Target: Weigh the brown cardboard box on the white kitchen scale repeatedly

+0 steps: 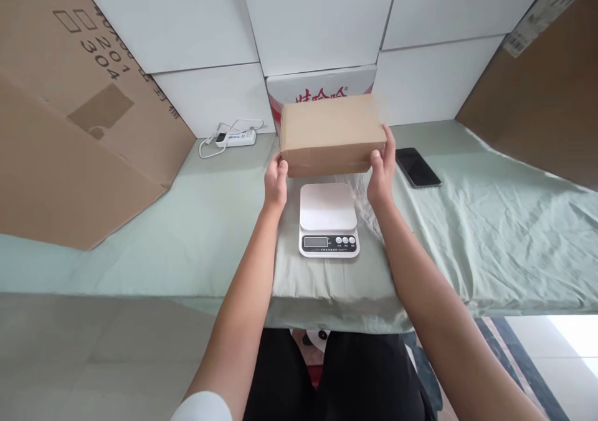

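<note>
Both my hands hold a brown cardboard box (332, 125) between them, past the far edge of a kitchen scale. My left hand (275, 181) grips its near left corner, thumb on the front face. At the right end, my right hand (383, 167) presses the side, with its thumb at the front corner. The white kitchen scale (327, 206) lies nearer to me on the cloth; nothing is on its platform and its display looks blank. Crumpled clear plastic (367, 206) lies beside the scale, partly behind my right hand. The box's underside is hidden.
A green cloth (196, 240) covers the table. A power strip with a white cable (236, 137) lies at back left, a phone (417, 167) at right. A white carton with red lettering (322, 85) stands behind the box. Large cardboard panels (84, 147) flank both sides.
</note>
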`<action>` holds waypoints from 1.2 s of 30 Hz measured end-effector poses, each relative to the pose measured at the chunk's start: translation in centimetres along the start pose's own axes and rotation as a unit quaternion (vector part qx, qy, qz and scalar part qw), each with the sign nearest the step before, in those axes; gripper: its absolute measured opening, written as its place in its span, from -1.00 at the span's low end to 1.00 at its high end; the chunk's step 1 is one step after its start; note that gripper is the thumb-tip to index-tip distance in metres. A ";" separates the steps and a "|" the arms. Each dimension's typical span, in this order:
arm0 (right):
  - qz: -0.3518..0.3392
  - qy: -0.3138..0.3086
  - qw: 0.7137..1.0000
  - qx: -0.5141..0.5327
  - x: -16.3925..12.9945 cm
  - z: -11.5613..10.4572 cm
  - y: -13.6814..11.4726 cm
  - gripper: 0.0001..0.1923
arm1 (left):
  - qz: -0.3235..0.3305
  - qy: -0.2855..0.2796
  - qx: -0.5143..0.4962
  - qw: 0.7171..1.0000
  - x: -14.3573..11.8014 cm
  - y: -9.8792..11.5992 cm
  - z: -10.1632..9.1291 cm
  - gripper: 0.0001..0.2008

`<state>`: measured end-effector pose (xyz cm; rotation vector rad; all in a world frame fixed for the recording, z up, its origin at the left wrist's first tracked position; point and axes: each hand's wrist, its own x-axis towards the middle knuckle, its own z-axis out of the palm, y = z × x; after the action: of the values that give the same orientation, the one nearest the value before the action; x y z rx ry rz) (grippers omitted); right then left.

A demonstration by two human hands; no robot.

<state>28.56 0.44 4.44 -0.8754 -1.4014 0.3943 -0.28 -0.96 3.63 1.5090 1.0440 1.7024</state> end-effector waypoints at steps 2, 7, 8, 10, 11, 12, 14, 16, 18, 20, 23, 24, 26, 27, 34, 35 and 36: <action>0.032 -0.004 0.999 0.000 -0.5 0.5 0.6 0.10 | -0.021 0.006 -0.005 1.000 0.0 -1.5 0.0 -0.05; 0.060 -0.020 0.998 0.003 -1.2 0.9 1.2 0.13 | -0.054 0.019 -0.021 0.998 -0.3 -3.1 0.1 -0.04; 0.063 -0.023 0.998 0.003 -1.2 0.9 1.4 0.15 | -0.059 0.023 -0.023 0.998 -0.2 -3.3 0.2 -0.03; 0.065 -0.025 0.998 0.002 -1.0 0.9 2.0 0.15 | -0.066 0.029 -0.025 0.997 -0.1 -3.6 0.4 -0.02; 0.066 -0.026 0.997 0.003 -0.9 0.8 2.4 0.15 | -0.069 0.032 -0.025 0.997 -0.1 -3.8 0.5 -0.02; 0.066 -0.027 0.997 0.005 -0.8 0.8 2.7 0.14 | -0.071 0.033 -0.025 0.997 -0.1 -3.9 0.5 -0.02; 0.069 -0.031 0.997 0.012 -0.7 0.7 3.3 0.14 | -0.076 0.033 -0.023 0.996 -0.1 -4.1 0.6 -0.01; 0.072 -0.036 0.997 0.014 -0.7 0.6 3.7 0.14 | -0.078 0.029 -0.021 0.996 -0.2 -4.3 0.6 0.01; 0.076 -0.035 0.996 0.014 -0.7 0.7 3.8 0.15 | -0.081 0.026 -0.021 0.996 -0.2 -4.3 0.7 0.02; 0.079 -0.033 0.996 0.015 -0.8 0.7 3.8 0.16 | -0.084 0.025 -0.022 0.996 -0.3 -4.3 0.8 0.03; 0.086 -0.035 0.996 0.006 -1.0 0.6 4.1 0.10 | -0.090 0.023 -0.008 0.996 -0.3 -4.4 0.5 0.02; 0.090 -0.031 0.995 0.001 -1.0 0.4 4.4 0.07 | -0.090 0.033 0.005 0.995 -0.2 -4.5 0.1 0.01; 0.098 0.001 0.995 -0.003 -0.9 -0.3 5.2 0.01 | -0.084 0.079 0.035 0.993 0.1 -4.6 -0.9 0.00; 0.099 0.025 0.995 -0.001 -0.9 -0.8 5.7 -0.01 | -0.080 0.109 0.043 0.990 0.3 -4.7 -1.5 0.00; 0.097 0.087 0.992 -0.007 -0.5 -2.4 8.3 -0.04 | -0.075 0.176 0.032 0.981 1.1 -5.2 -3.4 0.02; 0.103 0.080 0.991 -0.002 -0.6 -2.2 8.2 -0.03 | -0.077 0.168 0.032 0.982 1.0 -5.2 -3.1 0.03; 0.109 0.071 0.992 0.003 -0.6 -2.0 8.0 -0.02 | -0.079 0.158 0.029 0.984 0.9 -5.2 -2.8 0.04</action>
<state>32.36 4.53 -1.69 -1.0359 -1.1781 0.4913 -3.47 1.96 -0.56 1.1763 1.3488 1.8495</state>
